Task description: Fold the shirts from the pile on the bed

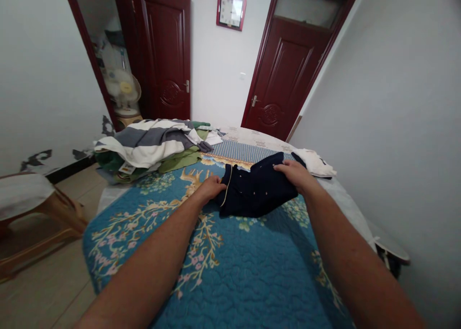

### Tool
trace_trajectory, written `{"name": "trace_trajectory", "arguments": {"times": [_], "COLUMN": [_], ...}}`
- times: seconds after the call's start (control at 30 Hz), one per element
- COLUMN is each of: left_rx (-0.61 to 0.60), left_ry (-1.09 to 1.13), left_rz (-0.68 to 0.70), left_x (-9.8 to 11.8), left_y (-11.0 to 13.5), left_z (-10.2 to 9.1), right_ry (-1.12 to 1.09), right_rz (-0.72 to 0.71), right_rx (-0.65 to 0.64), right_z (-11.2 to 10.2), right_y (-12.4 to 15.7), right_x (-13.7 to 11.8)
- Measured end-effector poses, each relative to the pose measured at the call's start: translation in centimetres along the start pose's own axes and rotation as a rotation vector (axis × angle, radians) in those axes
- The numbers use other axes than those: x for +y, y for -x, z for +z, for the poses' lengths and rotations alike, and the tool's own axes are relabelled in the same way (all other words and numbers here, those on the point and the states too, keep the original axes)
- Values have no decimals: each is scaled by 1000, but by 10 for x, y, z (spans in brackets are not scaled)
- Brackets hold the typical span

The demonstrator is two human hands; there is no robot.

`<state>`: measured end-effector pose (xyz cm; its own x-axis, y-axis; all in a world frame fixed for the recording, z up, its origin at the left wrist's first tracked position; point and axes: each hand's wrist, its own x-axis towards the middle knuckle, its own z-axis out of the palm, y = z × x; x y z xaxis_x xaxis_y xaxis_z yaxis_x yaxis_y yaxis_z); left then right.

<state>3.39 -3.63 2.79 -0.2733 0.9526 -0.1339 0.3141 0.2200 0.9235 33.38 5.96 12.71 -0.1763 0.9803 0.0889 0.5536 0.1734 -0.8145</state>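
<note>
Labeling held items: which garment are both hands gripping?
The dark navy garment; the striped garment heaped at left and white cloth at right lie untouched.

The garment (pixel 257 187) is over the quilt (pixel 252 266), right of the clothes pile (pixel 151 144).

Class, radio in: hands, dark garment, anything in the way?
Left hand, right hand: gripping navy garment. Floral quilt beneath. Clothes pile off left, not obstructing.

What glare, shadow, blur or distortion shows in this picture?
In the head view, glare washes out part of the wall clock, soft shadow darkens the blue quilt below the dark garment, both doors lean outward, likely wide-angle distortion, and the fan looks hazy.
</note>
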Motion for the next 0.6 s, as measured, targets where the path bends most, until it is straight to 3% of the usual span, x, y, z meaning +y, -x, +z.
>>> {"name": "trace_trajectory", "arguments": {"times": [0.13, 0.27, 0.37, 0.43, 0.5, 0.6], "left_rx": [-49, -139, -253, -371, -429, -339], "left_ry": [75, 187, 363, 563, 713, 732], "left_rz": [-22, -64, -141, -213, -264, -267], "left_x": [-3, -4, -5, -5, -7, -10], "left_y": [-1, -2, -6, -8, -10, -10], "left_z": [-2, -12, -26, -33, -36, -33], "right_ry": [250, 412, 380, 352, 350, 333], "right_rz": [-134, -203, -226, -285, -381, -548], "right_rx": [-31, -54, -142, -171, -154, -125], "right_z": [48, 117, 164, 184, 191, 183], "right_y": [1, 9, 20, 30, 43, 67], "right_x": [-64, -98, -100, -93, -82, -62]}}
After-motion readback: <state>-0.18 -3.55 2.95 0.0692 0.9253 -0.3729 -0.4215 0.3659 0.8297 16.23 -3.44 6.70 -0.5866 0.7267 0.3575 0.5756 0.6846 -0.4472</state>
